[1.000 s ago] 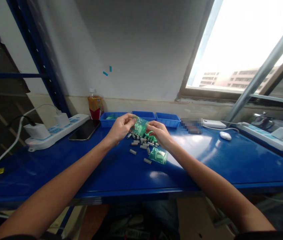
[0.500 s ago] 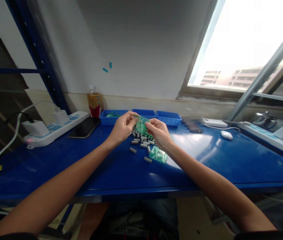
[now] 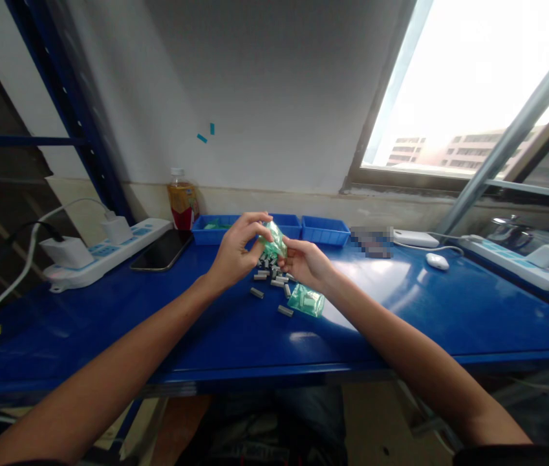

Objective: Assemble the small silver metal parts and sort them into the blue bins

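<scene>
A small green plastic bag [image 3: 274,241] is held up between both hands above the middle of the blue table. My left hand [image 3: 242,244] grips its left side between thumb and fingers. My right hand [image 3: 306,260] closes on its lower right edge. Below the bag lies a loose pile of small silvery metal pieces [image 3: 274,275], partly covered by my hands. Two stray pieces lie nearer to me, one being a metal piece [image 3: 285,310]. Beside my right wrist a second green bag [image 3: 306,300] rests flat with pale pieces inside.
Blue bins, including a right bin [image 3: 325,231], line the wall; the left bin [image 3: 201,237] has green bags in it. A phone [image 3: 161,251], a bottle [image 3: 182,199] and a power strip [image 3: 109,252] stand left. Right are a white earbud case [image 3: 436,261] and another power strip [image 3: 521,264].
The held bag has been tilted and looks more bunched up. My left hand has turned, its fingers now arched over the bag's top, and my right fingers have shifted beneath its edge.
</scene>
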`<state>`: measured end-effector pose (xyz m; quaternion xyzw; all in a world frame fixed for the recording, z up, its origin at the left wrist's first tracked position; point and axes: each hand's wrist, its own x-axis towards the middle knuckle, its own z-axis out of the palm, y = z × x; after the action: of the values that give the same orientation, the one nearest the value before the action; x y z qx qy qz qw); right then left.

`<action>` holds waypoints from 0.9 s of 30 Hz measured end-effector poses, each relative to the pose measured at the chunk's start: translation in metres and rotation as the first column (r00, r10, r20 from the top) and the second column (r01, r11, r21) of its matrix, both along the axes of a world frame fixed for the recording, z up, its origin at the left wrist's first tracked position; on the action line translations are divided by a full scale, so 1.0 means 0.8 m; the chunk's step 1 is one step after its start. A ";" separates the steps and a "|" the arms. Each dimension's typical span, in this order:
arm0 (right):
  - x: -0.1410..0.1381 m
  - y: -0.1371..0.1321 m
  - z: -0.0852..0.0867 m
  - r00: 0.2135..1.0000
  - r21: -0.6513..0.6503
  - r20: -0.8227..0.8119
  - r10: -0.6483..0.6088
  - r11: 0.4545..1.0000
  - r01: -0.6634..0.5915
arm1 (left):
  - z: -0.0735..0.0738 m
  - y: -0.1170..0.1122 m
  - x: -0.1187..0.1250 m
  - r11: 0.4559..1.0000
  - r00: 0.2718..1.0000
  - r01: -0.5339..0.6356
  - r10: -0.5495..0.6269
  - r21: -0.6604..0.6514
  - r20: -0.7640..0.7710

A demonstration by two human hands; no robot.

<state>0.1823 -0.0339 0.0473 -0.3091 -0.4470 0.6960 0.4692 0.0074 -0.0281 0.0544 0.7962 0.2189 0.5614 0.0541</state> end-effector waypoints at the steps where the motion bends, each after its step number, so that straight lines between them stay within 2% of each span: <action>1: -0.001 -0.001 0.001 1.000 0.050 -0.020 -0.004 0.999 0.005 | 0.001 0.000 0.000 1.000 1.000 -0.015 0.015 0.016 0.002; 4: -0.002 -0.004 0.005 0.998 0.189 -0.014 -0.055 0.980 0.057 | 0.002 0.001 -0.003 0.997 0.997 -0.072 0.073 0.034 -0.012; 7: 0.000 -0.002 0.006 0.980 0.304 0.077 -0.182 0.941 0.150 | 0.004 0.005 -0.008 0.994 0.989 -0.107 0.106 -0.003 -0.107; 9: 0.002 0.000 0.003 0.948 0.395 0.140 -0.286 0.894 0.212 | 0.005 0.008 -0.011 0.990 0.985 -0.115 0.103 -0.081 -0.135; 12: 0.003 0.005 -0.005 0.891 0.501 0.197 -0.409 0.823 0.267 | 0.008 0.010 -0.013 0.958 0.992 -0.099 0.074 -0.269 -0.102; 16: 0.002 0.011 -0.012 0.855 0.535 0.174 -0.488 0.776 0.334 | 0.009 0.009 -0.011 0.875 0.998 -0.044 0.013 -0.482 -0.067; 20: 0.000 0.012 -0.013 0.853 0.545 0.126 -0.507 0.754 0.367 | 0.005 0.013 -0.006 0.867 0.999 0.045 -0.027 -0.496 0.043; 21: 0.001 0.011 -0.012 0.832 0.586 0.138 -0.537 0.722 0.369 | 0.003 0.015 -0.005 0.866 0.995 0.058 -0.012 -0.497 0.096; 22: 0.001 0.009 -0.012 0.797 0.654 0.154 -0.583 0.665 0.360 | 0.002 0.017 -0.004 0.854 0.988 0.065 0.019 -0.517 0.156; 23: 0.002 0.006 -0.012 0.751 0.741 0.163 -0.640 0.582 0.335 | 0.001 0.019 -0.004 0.822 0.976 0.070 0.062 -0.565 0.211; 24: 0.004 0.004 -0.011 0.700 0.829 0.159 -0.696 0.479 0.288 | 0.000 0.021 -0.004 0.759 0.964 0.085 0.101 -0.646 0.246; 25: 0.006 0.001 -0.011 0.654 0.901 0.144 -0.743 0.371 0.223 | 0.000 0.023 -0.005 0.661 0.958 0.114 0.126 -0.742 0.259; 26: 0.008 -0.002 -0.010 0.618 0.950 0.125 -0.776 0.274 0.151 | 0.001 0.024 -0.005 0.534 0.958 0.155 0.123 -0.831 0.258; 27: 0.010 -0.004 -0.010 0.597 0.977 0.111 -0.794 0.199 0.083 | 0.002 0.024 -0.006 0.405 0.961 0.202 0.096 -0.892 0.261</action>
<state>0.1903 -0.0374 0.0392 -0.3230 -0.7532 -0.0026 0.5731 0.0025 -0.0091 0.0562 0.5592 0.4539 0.4521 0.5262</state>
